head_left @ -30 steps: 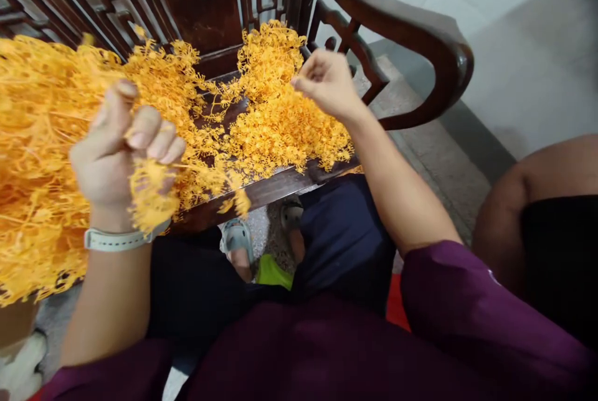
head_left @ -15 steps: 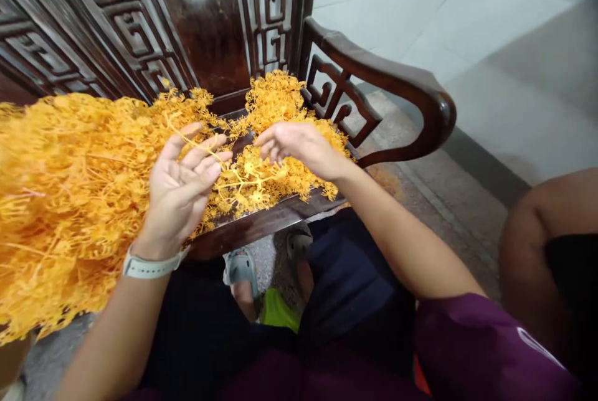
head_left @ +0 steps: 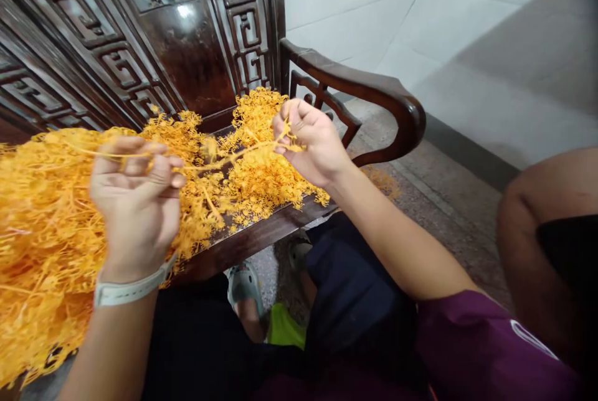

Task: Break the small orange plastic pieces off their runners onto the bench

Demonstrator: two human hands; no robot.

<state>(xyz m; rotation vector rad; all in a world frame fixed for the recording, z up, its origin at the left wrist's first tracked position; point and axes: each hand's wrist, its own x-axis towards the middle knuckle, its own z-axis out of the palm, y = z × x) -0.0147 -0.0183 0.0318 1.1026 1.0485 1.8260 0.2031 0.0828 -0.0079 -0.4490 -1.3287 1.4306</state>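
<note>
Orange stem (head_left: 252,150) runs sideways from left hand (head_left: 135,208), fingers closed on it, rising slightly to right hand (head_left: 315,146), fingers pinching branched end; orange heap (head_left: 264,183) beneath.

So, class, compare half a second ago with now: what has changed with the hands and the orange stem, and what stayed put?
The right hand has moved right and now pinches the orange stem, which it did not visibly hold before. The left hand has drawn left, its spread fingers curling in around the stem, now stretched between both hands. The orange piles on the bench look unchanged.
</note>
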